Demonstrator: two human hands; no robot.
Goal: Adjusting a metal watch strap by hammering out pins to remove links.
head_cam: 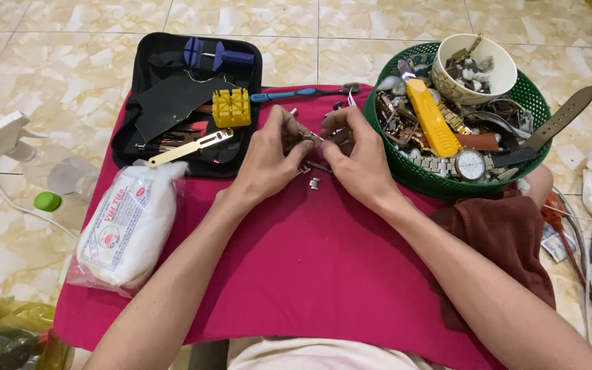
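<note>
Both hands pinched shut on small metal watch-band piece (312, 139): left hand (268, 161), right hand (358, 156), over pink cloth (310, 260), loose link (314, 183) just below.

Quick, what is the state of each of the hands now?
Left hand: closed, pinching a small metal watch part.
Right hand: closed on the same small part.

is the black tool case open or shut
Open: the black tool case lies flat on the pink cloth, its inside showing a yellow block, a blue tool and other tools.
</note>
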